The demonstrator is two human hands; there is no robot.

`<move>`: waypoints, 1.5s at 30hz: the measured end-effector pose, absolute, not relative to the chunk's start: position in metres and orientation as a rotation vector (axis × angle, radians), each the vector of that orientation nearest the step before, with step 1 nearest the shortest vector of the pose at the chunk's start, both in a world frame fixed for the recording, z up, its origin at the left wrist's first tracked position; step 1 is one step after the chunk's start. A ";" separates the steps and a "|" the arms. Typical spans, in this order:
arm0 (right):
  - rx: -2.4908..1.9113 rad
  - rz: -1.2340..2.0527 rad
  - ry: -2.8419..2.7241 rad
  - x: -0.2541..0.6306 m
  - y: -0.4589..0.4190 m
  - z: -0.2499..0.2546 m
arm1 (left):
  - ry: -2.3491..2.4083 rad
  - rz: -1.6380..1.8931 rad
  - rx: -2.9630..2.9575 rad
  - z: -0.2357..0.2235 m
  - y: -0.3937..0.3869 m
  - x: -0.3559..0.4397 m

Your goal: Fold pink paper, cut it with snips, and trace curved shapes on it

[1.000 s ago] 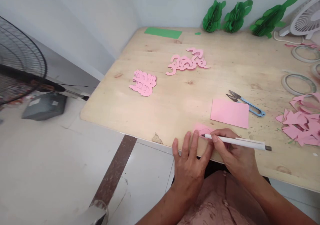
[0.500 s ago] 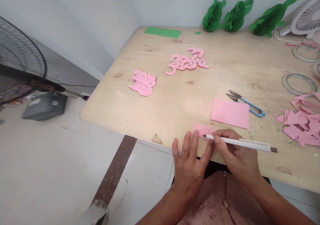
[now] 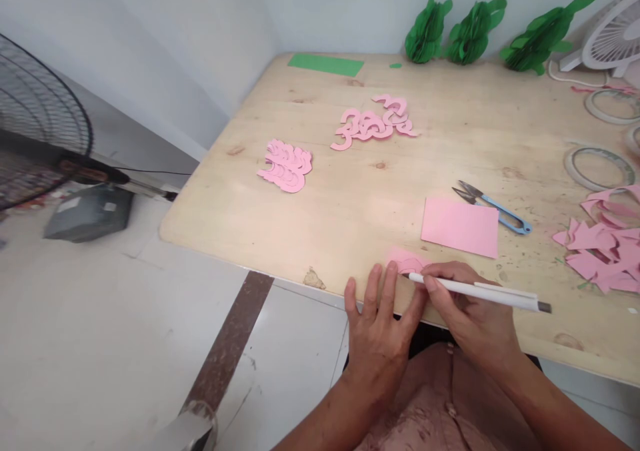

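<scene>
My right hand [image 3: 480,314] grips a white pen [image 3: 485,291], its tip down on a small piece of pink paper [image 3: 407,259] near the table's front edge. A curved line shows on that paper, part of which the hands cover. My left hand [image 3: 383,321] lies with fingers spread, the tips pressing the paper's near side. Just beyond the right hand lies a pink paper rectangle [image 3: 460,227]. Blue-handled thread snips [image 3: 505,217] rest behind it, blades apart and pointing left.
Cut pink paper curves [image 3: 370,124] and a stack of pink scalloped pieces [image 3: 286,165] lie on the wooden table [image 3: 330,211]. Pink scraps [image 3: 600,247] and tape rolls [image 3: 600,167] sit at right. Green paper figures [image 3: 470,34] stand along the wall. A floor fan [image 3: 45,131] stands left.
The pen tip has moved slightly down and left across the pink paper, the right hand shifting with it. More of the drawn curve shows. My left hand stays in place.
</scene>
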State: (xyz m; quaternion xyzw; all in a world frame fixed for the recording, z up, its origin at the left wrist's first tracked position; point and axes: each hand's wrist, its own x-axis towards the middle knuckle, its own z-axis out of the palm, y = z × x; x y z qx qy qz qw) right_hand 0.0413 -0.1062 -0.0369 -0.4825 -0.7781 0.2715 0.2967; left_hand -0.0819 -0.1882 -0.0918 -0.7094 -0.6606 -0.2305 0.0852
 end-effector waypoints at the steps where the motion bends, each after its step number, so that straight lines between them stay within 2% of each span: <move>1: -1.303 0.724 -2.053 0.041 -0.106 -0.037 | -1.974 -0.682 -2.118 -0.091 -0.188 -0.082; 45: -1.382 0.642 -2.025 0.043 -0.110 -0.040 | -1.964 -0.646 -2.112 -0.091 -0.188 -0.082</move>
